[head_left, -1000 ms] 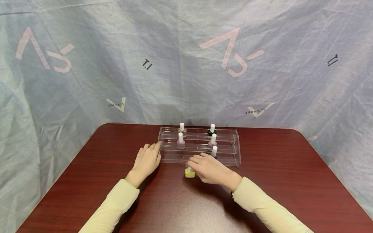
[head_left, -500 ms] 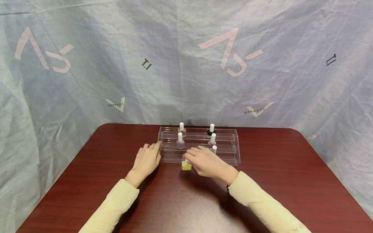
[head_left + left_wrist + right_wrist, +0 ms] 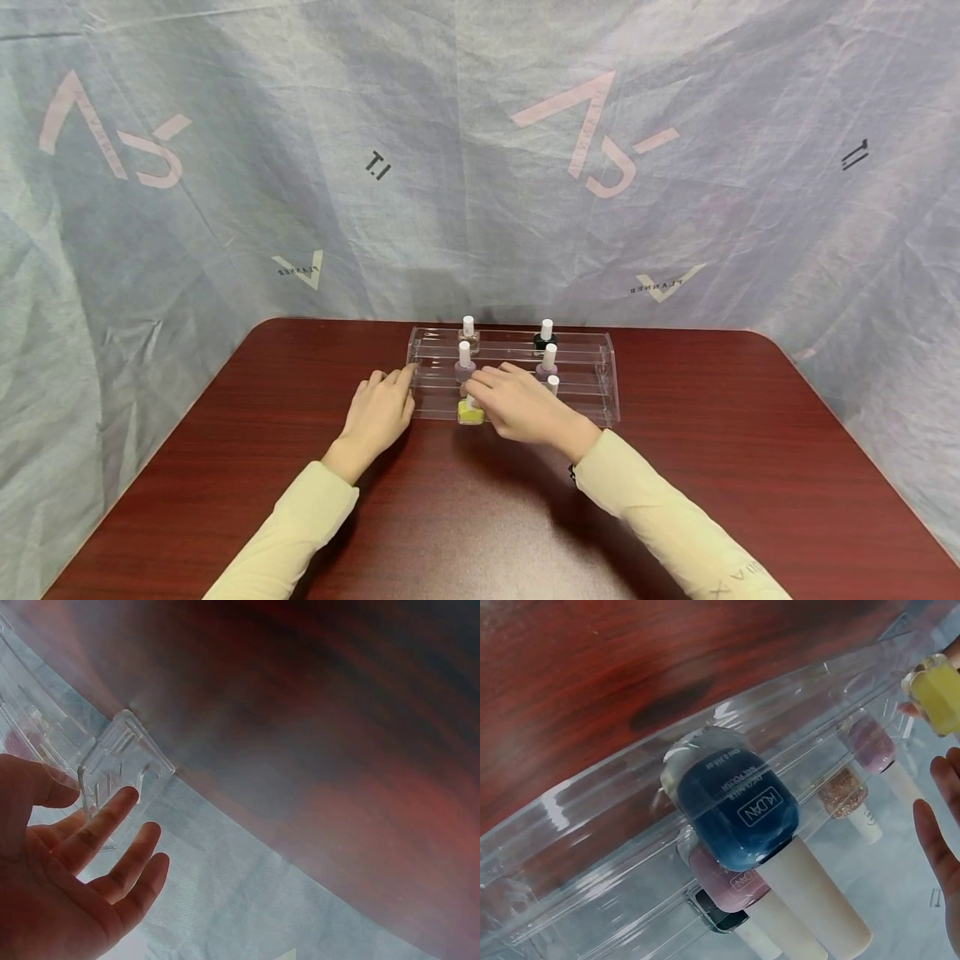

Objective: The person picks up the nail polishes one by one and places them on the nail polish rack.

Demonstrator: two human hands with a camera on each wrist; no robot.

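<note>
A clear acrylic tiered rack (image 3: 435, 403) stands towards the back of the table. My right hand (image 3: 528, 410) pinches the white cap of a yellow nail polish bottle (image 3: 470, 413), close over the rack's front tier. In the right wrist view the yellow bottle (image 3: 939, 694) is at the upper right, partly cut off. My left hand (image 3: 380, 410) is at the rack's left end, its fingertips at the side panel (image 3: 124, 754); its fingers are loosely extended. A blue nail polish bottle (image 3: 739, 806) stands on the front tier, mostly hidden behind my right hand in the head view.
Two pale purple polish bottles (image 3: 550, 358) stand on the middle tier. On the top tier are a glitter bottle (image 3: 468, 337) and a dark green one (image 3: 545, 340). A printed grey cloth (image 3: 465, 217) hangs behind the dark red table (image 3: 450, 517).
My right hand has carried the yellow nail polish bottle forward and slightly left, from in front of the rack to its front tier. My left hand has stayed at the rack's end.
</note>
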